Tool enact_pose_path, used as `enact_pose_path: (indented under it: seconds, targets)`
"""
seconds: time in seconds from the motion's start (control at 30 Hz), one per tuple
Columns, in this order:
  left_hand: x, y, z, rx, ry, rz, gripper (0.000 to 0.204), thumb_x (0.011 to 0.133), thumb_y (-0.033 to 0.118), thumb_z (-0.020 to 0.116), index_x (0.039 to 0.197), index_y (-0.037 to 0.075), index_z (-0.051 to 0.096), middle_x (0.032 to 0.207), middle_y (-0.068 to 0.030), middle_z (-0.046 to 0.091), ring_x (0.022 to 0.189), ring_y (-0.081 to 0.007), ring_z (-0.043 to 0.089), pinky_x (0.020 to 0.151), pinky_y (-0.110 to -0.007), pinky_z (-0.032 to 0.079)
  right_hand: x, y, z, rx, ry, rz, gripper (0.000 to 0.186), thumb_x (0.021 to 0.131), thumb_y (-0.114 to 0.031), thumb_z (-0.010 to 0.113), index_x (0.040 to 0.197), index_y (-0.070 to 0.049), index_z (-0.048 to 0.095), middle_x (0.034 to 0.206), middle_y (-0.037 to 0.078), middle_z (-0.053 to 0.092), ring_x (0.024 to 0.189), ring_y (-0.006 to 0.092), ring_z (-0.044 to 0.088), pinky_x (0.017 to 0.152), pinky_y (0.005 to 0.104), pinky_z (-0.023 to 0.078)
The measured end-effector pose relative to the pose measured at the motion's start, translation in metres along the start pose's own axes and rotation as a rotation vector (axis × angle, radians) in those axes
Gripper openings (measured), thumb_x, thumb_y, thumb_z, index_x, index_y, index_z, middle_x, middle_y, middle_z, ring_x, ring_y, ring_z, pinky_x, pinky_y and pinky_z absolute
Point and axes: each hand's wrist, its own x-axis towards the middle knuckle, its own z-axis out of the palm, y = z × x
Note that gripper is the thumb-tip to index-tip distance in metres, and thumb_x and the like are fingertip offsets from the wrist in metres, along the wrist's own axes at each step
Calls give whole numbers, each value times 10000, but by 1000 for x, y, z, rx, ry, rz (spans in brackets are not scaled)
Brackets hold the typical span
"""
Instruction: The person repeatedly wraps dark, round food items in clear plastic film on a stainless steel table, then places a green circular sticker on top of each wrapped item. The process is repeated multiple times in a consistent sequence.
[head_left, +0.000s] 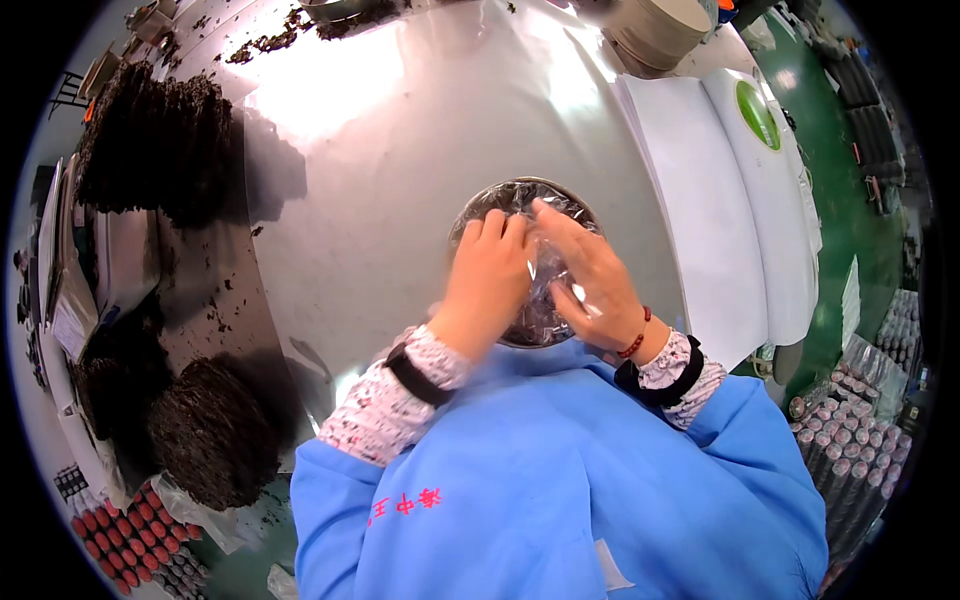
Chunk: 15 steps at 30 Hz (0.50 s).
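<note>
Resting on a shiny metal worktop, a round dark cake wrapped in clear film is the landmark for everything else. Far to the left of the cake, a tall stack of dark discs stands near the worktop's far edge, and another dark disc lies at the near left, with loose dark crumbs scattered between them. Below that disc, rows of small red-capped bottles sit off the worktop's edge. The left hand lies flat on the left half of the cake, its fingers close together and pressing down on the film. The right hand covers the right half, touching the left hand at the top, its fingers spread over the film and pressing it against the cake; a red bead bracelet circles that wrist. Right of the cake lie white paper sheets, and farther right a white round lid with a green spot.
</note>
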Motion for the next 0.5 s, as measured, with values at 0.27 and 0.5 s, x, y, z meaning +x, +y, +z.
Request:
enact_pose_path:
  seconds: [0.27,0.5]
  targets:
    - [-6,-13,-27,-515,-28,-118,555,703,15,719,1234,-7,559,1292,-177,522,1268,-366,461,1050,-445,411,2,5,25,-371,-19,13,368,772,-140,636,1126,-40,637,1121,105,575,1075,288,536,891,400,477]
    - [-7,17,-9,-325,-61,-167,869,806,246,762,1518,60,301,1500,-238,365,1294,-410,455,1095,-461,385,36,50,-28,419,-514,-55,311,822,-32,562,1112,30,656,1182,202,621,1087,368,589,945,438,479]
